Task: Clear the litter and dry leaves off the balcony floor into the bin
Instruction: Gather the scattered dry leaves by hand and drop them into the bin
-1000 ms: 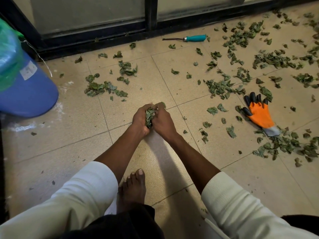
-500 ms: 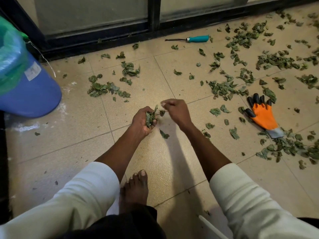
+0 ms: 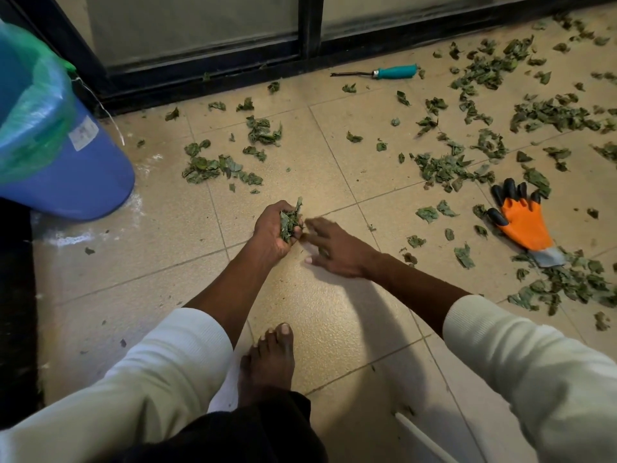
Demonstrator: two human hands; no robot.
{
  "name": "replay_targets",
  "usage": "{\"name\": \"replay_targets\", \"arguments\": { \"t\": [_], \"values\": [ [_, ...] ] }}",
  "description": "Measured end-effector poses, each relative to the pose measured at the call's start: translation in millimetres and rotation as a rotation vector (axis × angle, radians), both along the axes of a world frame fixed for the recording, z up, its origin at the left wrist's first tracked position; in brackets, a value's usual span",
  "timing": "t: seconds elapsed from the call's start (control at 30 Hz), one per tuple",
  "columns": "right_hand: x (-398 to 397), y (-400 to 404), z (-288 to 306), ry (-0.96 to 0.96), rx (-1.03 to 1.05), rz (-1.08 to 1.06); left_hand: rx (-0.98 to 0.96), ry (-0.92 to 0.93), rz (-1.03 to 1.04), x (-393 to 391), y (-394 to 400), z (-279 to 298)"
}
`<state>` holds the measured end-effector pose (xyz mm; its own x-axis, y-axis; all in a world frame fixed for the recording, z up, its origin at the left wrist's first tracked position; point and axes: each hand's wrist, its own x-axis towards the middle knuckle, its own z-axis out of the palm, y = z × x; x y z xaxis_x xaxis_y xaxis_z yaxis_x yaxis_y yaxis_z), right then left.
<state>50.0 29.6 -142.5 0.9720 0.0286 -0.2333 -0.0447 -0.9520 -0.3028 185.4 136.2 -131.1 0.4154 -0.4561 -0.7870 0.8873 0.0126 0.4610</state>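
- Left hand [image 3: 273, 230]: fingers curled round a handful of crumpled dry green leaves [image 3: 289, 220], held just above the beige tiled floor [image 3: 334, 312]. The bunch sticks out past the top of the fist.
- Right hand [image 3: 337, 248]: palm down, fingers straight and spread, low over the tile just beside the left hand. Its fingertips [image 3: 309, 223] reach to the held bunch; actual contact cannot be confirmed. It holds nothing.
- Blue plastic bin with green liner bag [image 3: 66, 168]: at the left edge of view, well apart from both hands. A white label shows on its side.
- Scattered dry green leaves [image 3: 444, 168]: loose over the tiles. One small cluster lies between the bin and the hands; denser patches lie to the right and far right, up to the black door frame [image 3: 207, 81].
- Orange work glove with black fingertips [image 3: 521, 222]: flat on the floor to the right of the hands, with leaves around it and a heap at its grey cuff.
- Hand tool with teal handle and dark metal shaft [image 3: 394, 72]: lying on the floor near the door frame, apart from the leaf patches.
- Person: white ribbed sleeves [image 3: 534, 369] pushed up the forearms; one bare foot [image 3: 270, 362] planted on the tile between the arms.
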Motion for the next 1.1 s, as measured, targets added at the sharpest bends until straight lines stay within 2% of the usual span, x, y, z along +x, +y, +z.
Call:
{"name": "replay_targets", "arguments": {
  "t": [0.03,0.1,0.2,0.3,0.4,0.47,0.6,0.8,1.0,1.1],
  "values": [
    [-13,1,-2,-0.053,-0.048,0.069,0.001,0.0,-0.002,-1,0,0],
    [-29,2,-10,-0.025,-0.122,0.198,0.005,-0.005,-0.011,-5,-2,1],
    [-45,-16,-21,-0.055,-0.18,0.269,0.016,-0.003,-0.037,-10,-6,1],
    [-57,-38,-16,-0.128,-0.241,0.114,0.027,-0.004,-0.07,-17,-11,3],
    [-69,-56,-11,-0.074,-0.171,-0.16,0.03,-0.003,-0.095,-23,-17,6],
    [-78,-62,-12,-0.051,-0.102,-0.265,0.027,-0.007,-0.112,-26,-21,7],
    [-91,-58,-19,-0.028,-0.024,-0.264,0.023,0.004,-0.148,-33,-29,6],
    [-115,-43,-26,-0.019,-0.067,-0.113,0.025,0.016,-0.212,-48,-45,5],
    [-125,-34,-19,-0.232,-0.051,-0.275,0.028,0.023,-0.319,-65,-57,8],
    [-116,-33,-9,-0.258,-0.074,-0.323,0.036,0.021,-0.377,-73,-61,7]
  ]
}}
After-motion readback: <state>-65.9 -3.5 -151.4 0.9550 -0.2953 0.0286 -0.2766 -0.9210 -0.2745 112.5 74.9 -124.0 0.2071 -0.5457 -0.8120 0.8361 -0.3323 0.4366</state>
